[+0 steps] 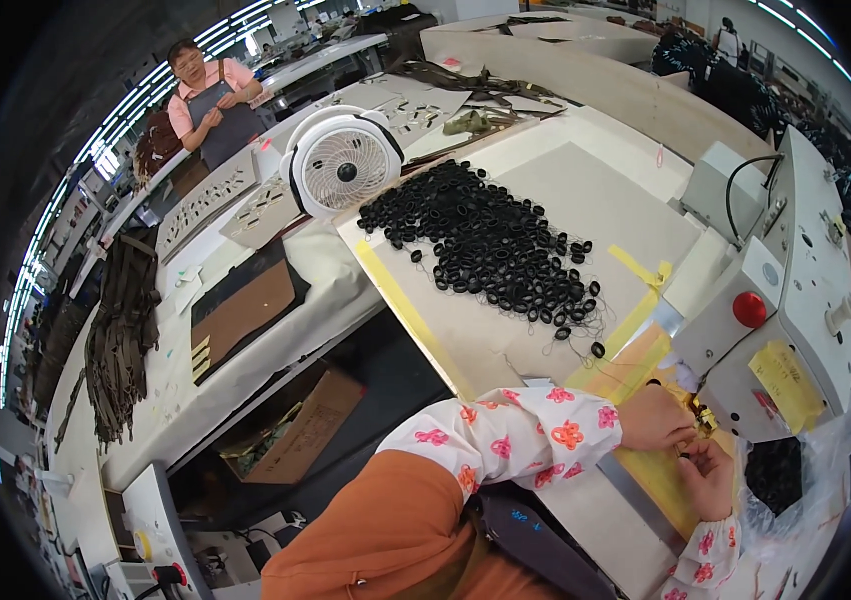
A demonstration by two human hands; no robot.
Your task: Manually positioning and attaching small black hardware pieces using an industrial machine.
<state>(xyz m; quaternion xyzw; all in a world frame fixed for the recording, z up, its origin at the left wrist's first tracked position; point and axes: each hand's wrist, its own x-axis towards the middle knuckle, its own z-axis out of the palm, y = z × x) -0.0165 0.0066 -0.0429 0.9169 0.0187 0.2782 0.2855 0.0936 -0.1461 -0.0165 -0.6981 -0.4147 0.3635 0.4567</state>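
Note:
My left hand (653, 417) reaches in beside the needle area (703, 415) of a sewing machine (790, 290), fingers bent and pressed together; what they hold is hidden. Close below it, my right hand (709, 478) pinches a small dark piece between thumb and finger, apparently a black loop. Both hands are over the yellow-taped machine bed (660, 475), their fingertips nearly meeting. White sleeves with pink and orange flowers cover my forearms. A large heap of small black loops (490, 235) with loose threads spreads over the pale tabletop (595, 190) beyond my left arm.
A white fan (346, 168) stands beyond the heap. Brown straps (123, 330) hang over the left table near a brown-and-black panel (245, 318). A cardboard box (300, 425) sits below. Clear plastic with black pieces (775, 477) lies at right. A co-worker (207, 105) stands far left.

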